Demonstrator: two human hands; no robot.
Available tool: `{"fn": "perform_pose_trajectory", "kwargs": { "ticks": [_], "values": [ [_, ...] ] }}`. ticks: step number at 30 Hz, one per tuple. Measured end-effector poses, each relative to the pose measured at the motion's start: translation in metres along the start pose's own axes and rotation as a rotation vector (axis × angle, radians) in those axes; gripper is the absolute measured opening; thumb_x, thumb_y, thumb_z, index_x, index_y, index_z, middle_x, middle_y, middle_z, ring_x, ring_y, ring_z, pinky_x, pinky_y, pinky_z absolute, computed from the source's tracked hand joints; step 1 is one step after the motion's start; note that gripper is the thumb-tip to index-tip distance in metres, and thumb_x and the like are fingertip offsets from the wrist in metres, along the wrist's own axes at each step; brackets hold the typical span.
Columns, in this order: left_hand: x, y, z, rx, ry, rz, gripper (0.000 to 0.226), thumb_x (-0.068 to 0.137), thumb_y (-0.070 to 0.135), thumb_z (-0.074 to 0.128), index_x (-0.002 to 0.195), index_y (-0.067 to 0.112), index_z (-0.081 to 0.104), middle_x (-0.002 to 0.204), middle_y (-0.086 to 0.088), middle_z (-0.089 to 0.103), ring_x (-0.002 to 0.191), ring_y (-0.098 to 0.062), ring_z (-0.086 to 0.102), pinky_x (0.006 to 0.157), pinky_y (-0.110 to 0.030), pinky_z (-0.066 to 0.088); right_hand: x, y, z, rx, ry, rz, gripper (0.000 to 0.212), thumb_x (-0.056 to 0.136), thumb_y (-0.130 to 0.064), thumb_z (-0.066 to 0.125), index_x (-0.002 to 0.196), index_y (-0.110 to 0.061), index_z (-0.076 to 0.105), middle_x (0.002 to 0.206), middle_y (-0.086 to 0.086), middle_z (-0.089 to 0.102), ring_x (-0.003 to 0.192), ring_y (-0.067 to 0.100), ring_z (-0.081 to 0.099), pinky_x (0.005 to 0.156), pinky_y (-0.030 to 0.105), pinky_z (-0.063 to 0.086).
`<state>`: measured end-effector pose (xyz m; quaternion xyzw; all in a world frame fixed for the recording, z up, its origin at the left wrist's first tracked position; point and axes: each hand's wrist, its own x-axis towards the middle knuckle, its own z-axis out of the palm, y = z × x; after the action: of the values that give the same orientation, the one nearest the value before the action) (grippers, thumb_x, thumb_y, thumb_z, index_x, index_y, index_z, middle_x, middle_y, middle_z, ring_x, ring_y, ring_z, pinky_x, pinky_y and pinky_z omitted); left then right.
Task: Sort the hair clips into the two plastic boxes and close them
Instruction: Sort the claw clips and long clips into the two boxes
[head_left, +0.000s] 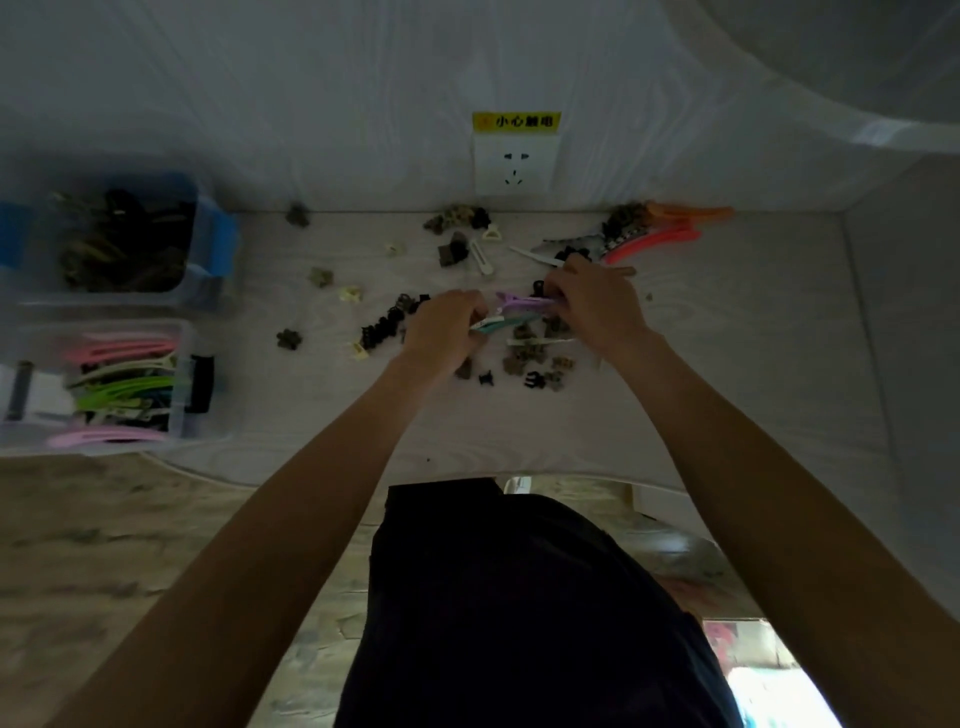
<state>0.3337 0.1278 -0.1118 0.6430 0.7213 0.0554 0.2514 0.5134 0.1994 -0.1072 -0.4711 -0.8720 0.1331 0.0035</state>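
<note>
The purple hair clip (522, 303) lies lengthwise from nine to three o'clock over the bench (727, 364). Left hand (447, 332) pinches the teal clip (488, 325); right hand (597, 306) pinches the purple clip's three o'clock end.

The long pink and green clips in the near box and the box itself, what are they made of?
The long clips look like smooth plastic, going by their bright, even colours, though metal inside can't be ruled out. The near box looks like clear plastic: the clips show through its wall.

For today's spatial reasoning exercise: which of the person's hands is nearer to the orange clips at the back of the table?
Right. The right hand sits just in front of the orange clips; the left hand is farther to their left.
</note>
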Motion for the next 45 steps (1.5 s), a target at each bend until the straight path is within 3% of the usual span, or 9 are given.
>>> {"fn": "perform_pose_trajectory", "kwargs": {
  "ticks": [10,17,20,22,25,31,34,40,45],
  "values": [
    [0.002,-0.015,-0.018,-0.22,0.043,-0.032,0.051,0.07,0.022,0.08,0.117,0.01,0.062,0.112,-0.012,0.064,0.095,-0.024,0.063,0.077,-0.022,0.042,-0.005,0.013,-0.005,0.099,-0.017,0.122,0.018,0.089,-0.018,0.056,0.1,-0.004,0.061,0.109,0.016,0.054,0.092,0.034,0.055,0.069,0.035,0.039],
    [-0.002,-0.027,-0.025,-0.319,0.105,-0.07,0.036,0.073,0.022,0.078,0.104,0.008,0.069,0.099,-0.009,0.071,0.082,-0.012,0.062,0.068,-0.007,0.038,0.003,0.006,0.001,0.035,-0.04,0.068,0.021,0.093,-0.014,0.051,0.105,-0.006,0.066,0.106,0.017,0.056,0.087,0.034,0.058,0.064,0.036,0.043],
    [0.002,-0.025,-0.025,-0.278,0.146,-0.072,0.027,0.086,0.026,0.064,0.111,0.015,0.067,0.106,-0.006,0.07,0.089,-0.013,0.063,0.072,-0.012,0.04,0.01,0.002,0.004,0.018,-0.051,0.057,0.019,0.093,-0.01,0.048,0.1,0.0,0.063,0.104,0.02,0.054,0.087,0.034,0.056,0.064,0.037,0.043],
    [0.006,-0.019,-0.025,-0.182,0.144,-0.056,0.028,0.094,0.03,0.05,0.118,0.018,0.061,0.108,-0.007,0.069,0.093,-0.021,0.064,0.076,-0.026,0.046,0.011,0.0,0.004,0.038,-0.002,0.068,0.017,0.092,-0.002,0.046,0.101,0.005,0.058,0.106,0.026,0.053,0.093,0.036,0.054,0.069,0.041,0.043],
    [0.011,-0.003,-0.019,-0.046,0.075,-0.002,0.028,0.099,0.028,0.035,0.114,0.013,0.053,0.098,-0.013,0.063,0.087,-0.033,0.061,0.067,-0.035,0.041,0.006,-0.004,0.0,0.062,0.074,0.093,0.018,0.093,0.002,0.039,0.102,0.009,0.053,0.104,0.03,0.055,0.097,0.039,0.052,0.076,0.044,0.04],
    [0.023,0.002,-0.004,0.072,-0.037,0.062,0.042,0.092,0.03,0.051,0.128,0.01,0.043,0.12,-0.014,0.053,0.109,-0.029,0.051,0.084,-0.039,0.046,0.002,-0.005,-0.012,0.195,0.038,0.205,0.012,0.098,-0.006,0.032,0.095,-0.005,0.044,0.086,0.023,0.055,0.068,0.024,0.045,0.057,0.033,0.028],
    [0.024,-0.006,-0.008,0.15,0.032,0.096,0.032,0.093,0.022,0.048,0.123,0.01,0.051,0.116,-0.013,0.057,0.108,-0.028,0.051,0.08,-0.037,0.045,0.002,-0.002,-0.012,0.247,-0.008,0.191,0.028,0.097,-0.028,0.044,0.103,-0.001,0.047,0.082,0.011,0.05,0.07,0.024,0.048,0.054,0.031,0.027],
    [0.017,-0.03,-0.013,0.161,0.056,0.072,0.031,0.092,0.03,0.052,0.113,0.009,0.06,0.107,-0.011,0.059,0.105,-0.027,0.05,0.08,-0.035,0.043,0.009,0.0,0.003,0.098,-0.105,0.117,0.034,0.087,-0.028,0.06,0.112,-0.005,0.06,0.109,0.019,0.064,0.095,0.032,0.062,0.075,0.036,0.048],
    [0.016,-0.031,-0.015,0.075,0.196,0.107,0.026,0.092,0.021,0.05,0.11,0.002,0.057,0.106,-0.019,0.056,0.1,-0.034,0.05,0.079,-0.04,0.042,0.01,0.001,0.001,0.117,-0.002,0.122,0.031,0.091,-0.024,0.052,0.112,-0.002,0.055,0.108,0.019,0.057,0.087,0.035,0.059,0.065,0.036,0.044]
  ]
}}
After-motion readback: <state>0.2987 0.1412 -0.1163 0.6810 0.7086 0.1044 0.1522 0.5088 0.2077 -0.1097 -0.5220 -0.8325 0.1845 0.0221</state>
